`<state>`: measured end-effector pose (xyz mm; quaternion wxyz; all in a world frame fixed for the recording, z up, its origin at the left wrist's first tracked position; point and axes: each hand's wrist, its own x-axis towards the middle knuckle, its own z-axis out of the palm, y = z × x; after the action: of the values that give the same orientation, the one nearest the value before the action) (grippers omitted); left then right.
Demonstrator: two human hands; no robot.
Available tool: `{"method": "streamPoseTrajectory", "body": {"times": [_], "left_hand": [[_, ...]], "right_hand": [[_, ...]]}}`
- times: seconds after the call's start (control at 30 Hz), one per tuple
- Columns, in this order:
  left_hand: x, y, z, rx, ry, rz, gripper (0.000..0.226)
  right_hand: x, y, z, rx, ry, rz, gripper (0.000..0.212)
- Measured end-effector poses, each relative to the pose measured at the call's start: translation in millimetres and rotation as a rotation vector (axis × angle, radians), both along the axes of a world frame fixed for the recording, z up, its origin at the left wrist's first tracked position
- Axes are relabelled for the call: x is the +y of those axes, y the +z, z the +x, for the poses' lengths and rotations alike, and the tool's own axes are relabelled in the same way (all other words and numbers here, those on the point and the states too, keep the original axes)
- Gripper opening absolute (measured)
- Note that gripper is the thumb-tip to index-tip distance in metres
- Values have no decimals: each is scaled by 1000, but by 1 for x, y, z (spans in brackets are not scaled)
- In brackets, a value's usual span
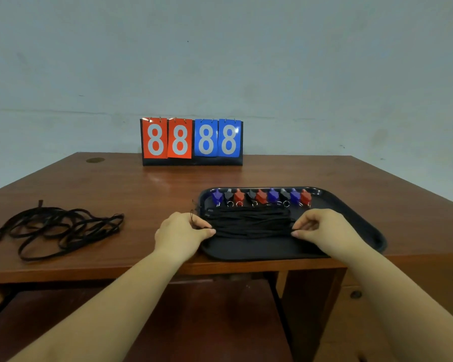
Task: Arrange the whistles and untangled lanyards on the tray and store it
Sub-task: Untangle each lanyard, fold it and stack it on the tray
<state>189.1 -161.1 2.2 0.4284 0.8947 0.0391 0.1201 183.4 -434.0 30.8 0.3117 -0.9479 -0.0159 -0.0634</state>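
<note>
Both hands pinch lanyard bundle [249, 222] ends on tray [361, 226]: left hand [179, 232], right hand [322, 229]. Bundle long axis left-right between fingers; whistles [262, 196] behind.

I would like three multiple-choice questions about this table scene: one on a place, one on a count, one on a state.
1. Where does the tangled cord pile lie?
A. on the tray
B. on the table, left of the tray
C. behind the scoreboard

2. How many whistles stand in the row?
A. five
B. nine
C. twelve

3. What are the hands doing?
A. resting flat
B. lifting the tray
C. pinching the lanyards' ends

Answers: 1 B, the tangled cord pile lies on the table, apart from the tray. 2 B, nine whistles. 3 C, left hand and right hand pinch the lanyards.
</note>
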Motion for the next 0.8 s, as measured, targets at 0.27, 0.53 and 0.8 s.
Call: {"method": "streamPoseTrajectory", "body": {"times": [0.27, 0.53, 0.8], "left_hand": [[-4, 4, -4, -10, 71, 101, 15], [32, 14, -20, 40, -66, -56, 31], [119, 35, -50, -41, -21, 83, 20]], "right_hand": [[2, 0, 4, 33, -3, -41, 9], [25, 12, -13, -67, -10, -161, 31], [131, 33, -21, -141, 174, -145, 29]]}}
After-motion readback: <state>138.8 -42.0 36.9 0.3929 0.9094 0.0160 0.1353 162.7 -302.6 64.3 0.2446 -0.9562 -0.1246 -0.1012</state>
